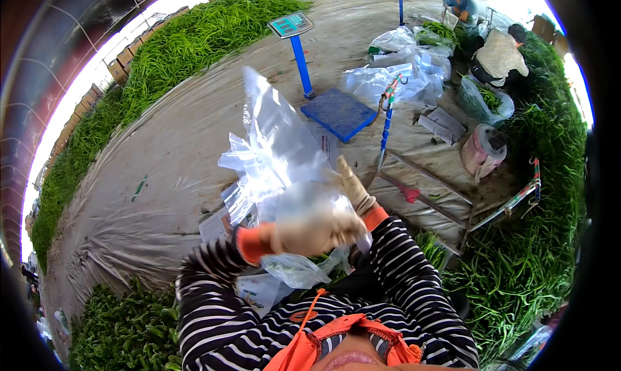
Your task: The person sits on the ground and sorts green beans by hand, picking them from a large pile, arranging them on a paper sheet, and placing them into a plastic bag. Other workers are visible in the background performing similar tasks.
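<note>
A large clear plastic bag [286, 143] stands up in front of me, its pointed corner toward the blue scale. My left hand [310, 230], in a pale glove and blurred, is closed on the lower part of this bag. On the bag's right edge lies my right hand [356, 186], also gloved, one finger pointing away from me; whether it grips the plastic is not visible. Beneath my hands is another clear plastic bag [296, 270], with some green showing beside it. Printed sheets [257, 291] lie near my lap.
A blue platform scale [339, 111] stands ahead. To the right are a metal frame [427, 191] with taped uprights and a pink bucket [482, 150]. Heaps of green peppers [194, 36] line the sides. Two people [499, 55] work among filled bags at the far right.
</note>
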### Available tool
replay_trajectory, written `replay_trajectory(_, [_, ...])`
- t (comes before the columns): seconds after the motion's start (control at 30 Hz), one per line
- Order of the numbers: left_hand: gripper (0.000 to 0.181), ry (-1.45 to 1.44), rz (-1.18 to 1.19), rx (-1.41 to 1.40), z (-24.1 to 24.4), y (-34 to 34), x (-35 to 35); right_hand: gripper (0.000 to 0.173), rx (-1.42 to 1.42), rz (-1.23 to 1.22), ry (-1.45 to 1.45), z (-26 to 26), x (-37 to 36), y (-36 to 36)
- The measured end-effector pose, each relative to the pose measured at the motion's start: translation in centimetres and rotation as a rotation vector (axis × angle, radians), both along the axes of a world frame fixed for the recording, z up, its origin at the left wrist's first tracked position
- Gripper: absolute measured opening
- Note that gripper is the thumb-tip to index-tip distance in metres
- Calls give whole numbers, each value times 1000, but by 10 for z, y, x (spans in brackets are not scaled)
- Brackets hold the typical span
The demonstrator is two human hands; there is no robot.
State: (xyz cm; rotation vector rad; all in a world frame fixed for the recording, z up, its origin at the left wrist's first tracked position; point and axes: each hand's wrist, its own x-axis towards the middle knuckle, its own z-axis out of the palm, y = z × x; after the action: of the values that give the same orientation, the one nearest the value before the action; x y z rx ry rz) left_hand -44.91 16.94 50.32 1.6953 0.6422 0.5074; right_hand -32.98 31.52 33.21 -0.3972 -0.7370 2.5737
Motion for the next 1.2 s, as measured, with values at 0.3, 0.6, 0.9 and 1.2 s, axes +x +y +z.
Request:
replay_trajectory(0.3, [26,-212,678,437,-233,-30,5,31,350,-340,-308,-1,25,-43])
replay_trajectory(0.6, [67,360,1874,107,-328,27,-166,36,353,-664,-336,43,100,-58])
replay_trajectory(0.9, [64,-576,793,-307,-300,47,-71,29,354,-1114,-398,122,199,-113])
replay_trajectory(1.2, [97,-68,474,1019,-69,-19,150,56,263,-1438,-266,139,262,-167])
